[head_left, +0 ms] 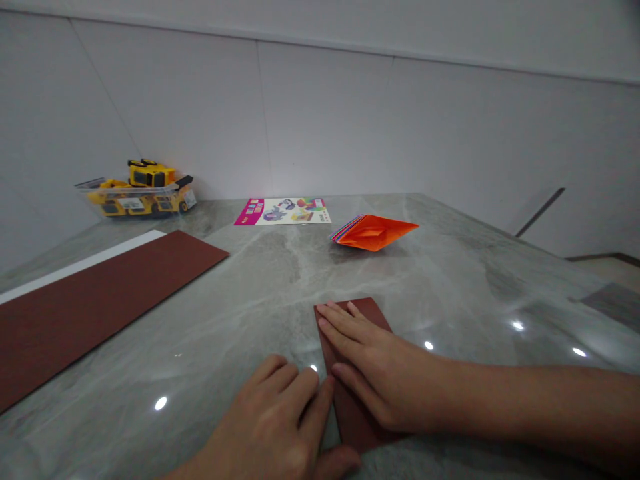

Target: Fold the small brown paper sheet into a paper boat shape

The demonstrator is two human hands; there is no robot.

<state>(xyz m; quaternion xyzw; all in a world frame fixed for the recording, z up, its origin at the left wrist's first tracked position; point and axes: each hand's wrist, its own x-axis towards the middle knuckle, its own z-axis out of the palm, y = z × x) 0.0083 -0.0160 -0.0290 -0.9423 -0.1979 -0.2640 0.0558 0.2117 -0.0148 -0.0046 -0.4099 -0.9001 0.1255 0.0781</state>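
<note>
A small folded brown paper (373,312) lies on the grey marble table (260,287) near the front edge. My right hand (370,363) lies flat on top of it, fingers stretched out and together, pointing to the upper left. My left hand (280,420) rests just left of the paper, fingers curled down, their tips pressing along the paper's left edge.
A long brown sheet (95,300) with a white strip lies at the left. An orange folded paper on a coloured stack (373,232) and a printed instruction sheet (284,211) sit farther back. A yellow toy truck in a clear box (143,190) stands by the wall.
</note>
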